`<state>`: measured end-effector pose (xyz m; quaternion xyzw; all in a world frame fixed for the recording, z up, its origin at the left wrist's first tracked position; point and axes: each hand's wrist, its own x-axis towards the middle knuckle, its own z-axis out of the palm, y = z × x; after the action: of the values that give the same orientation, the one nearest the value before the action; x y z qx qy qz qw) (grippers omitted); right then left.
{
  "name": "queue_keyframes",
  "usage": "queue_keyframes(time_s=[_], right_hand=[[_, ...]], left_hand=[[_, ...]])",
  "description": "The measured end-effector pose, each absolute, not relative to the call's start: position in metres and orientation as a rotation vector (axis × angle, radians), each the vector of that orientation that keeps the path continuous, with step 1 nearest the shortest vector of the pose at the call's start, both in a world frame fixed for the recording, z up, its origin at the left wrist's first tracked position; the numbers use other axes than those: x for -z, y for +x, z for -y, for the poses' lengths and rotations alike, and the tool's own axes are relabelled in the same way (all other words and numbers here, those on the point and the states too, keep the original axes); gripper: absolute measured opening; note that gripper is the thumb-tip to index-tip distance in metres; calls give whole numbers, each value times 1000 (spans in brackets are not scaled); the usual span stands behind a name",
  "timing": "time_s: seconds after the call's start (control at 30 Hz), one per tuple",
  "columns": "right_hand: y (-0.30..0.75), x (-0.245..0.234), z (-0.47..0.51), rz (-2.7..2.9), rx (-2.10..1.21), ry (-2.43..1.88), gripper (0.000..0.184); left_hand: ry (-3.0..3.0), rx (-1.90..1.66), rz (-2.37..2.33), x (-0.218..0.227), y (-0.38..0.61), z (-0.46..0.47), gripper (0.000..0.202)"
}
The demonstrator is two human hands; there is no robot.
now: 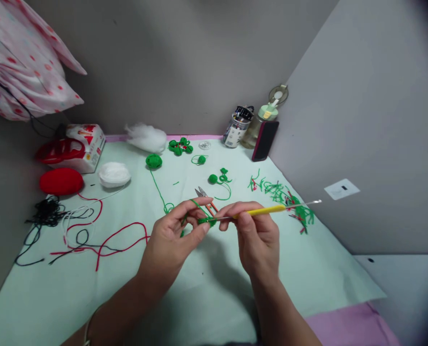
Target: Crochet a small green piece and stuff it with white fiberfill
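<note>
My left hand (176, 233) is closed in a pinch on a small green crochet piece (207, 221), with green yarn looped over its index finger. That yarn (159, 191) trails back across the pale green cloth to a green yarn ball (154, 161). My right hand (255, 230) grips a crochet hook with a yellow handle (262, 210), whose tip meets the green piece; the metal end points right. Small scissors with orange handles (206, 199) lie just behind my fingers.
Red yarn ball (61, 181), white yarn ball (114, 174), black yarn tangle (48, 211) and loose strands lie left. Stuffing (147, 138), finished green pieces (180, 146), a jar (237, 127), bottle (262, 122) and phone (265, 140) stand at the back. Green yarn scraps (289, 199) lie right.
</note>
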<state>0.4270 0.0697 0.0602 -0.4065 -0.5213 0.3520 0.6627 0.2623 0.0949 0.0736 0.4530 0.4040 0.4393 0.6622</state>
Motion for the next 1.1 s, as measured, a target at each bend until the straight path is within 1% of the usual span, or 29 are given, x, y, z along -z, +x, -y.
queue_keyframes(time_s=[0.1, 0.27, 0.33, 0.43, 0.5, 0.57, 0.63, 0.67, 0.73, 0.8, 0.87, 1.0, 1.1], right_hand=[[424, -61, -65, 1317, -623, -940, 20], [422, -63, -59, 1669, -206, -939, 23], [423, -64, -58, 1719, -172, -943, 23], [426, -63, -59, 1696, -237, -927, 25], [426, -59, -61, 1729, -165, -960, 28], [424, -53, -61, 1792, 23, -996, 33], [421, -48, -60, 1821, 188, -1029, 43], [420, -46, -60, 1817, 220, -1052, 46], [419, -47, -59, 1761, 160, -1065, 44], [420, -51, -60, 1609, -20, -1029, 32], [422, -57, -63, 1407, -255, -972, 23], [425, -62, -72, 1194, -645, -896, 20], [424, -60, -74, 1222, -719, -888, 17]], left_hand=[[1120, -1043, -1006, -76, 263, -95, 30], [1253, -1170, -1096, -76, 266, -91, 31], [1274, -1246, -1086, -75, 267, -90, 29], [1309, -1305, -1090, -73, 268, -89, 25], [1256, -1259, -1108, -73, 268, -90, 27], [1117, -1172, -1072, -74, 269, -91, 35], [917, -1073, -935, -74, 269, -92, 42], [805, -1020, -846, -74, 269, -92, 44], [600, -907, -692, -74, 269, -94, 47], [493, -835, -625, -75, 266, -96, 49], [512, -851, -632, -76, 263, -99, 48], [698, -952, -697, -75, 259, -99, 41], [779, -912, -683, -72, 261, -96, 37]])
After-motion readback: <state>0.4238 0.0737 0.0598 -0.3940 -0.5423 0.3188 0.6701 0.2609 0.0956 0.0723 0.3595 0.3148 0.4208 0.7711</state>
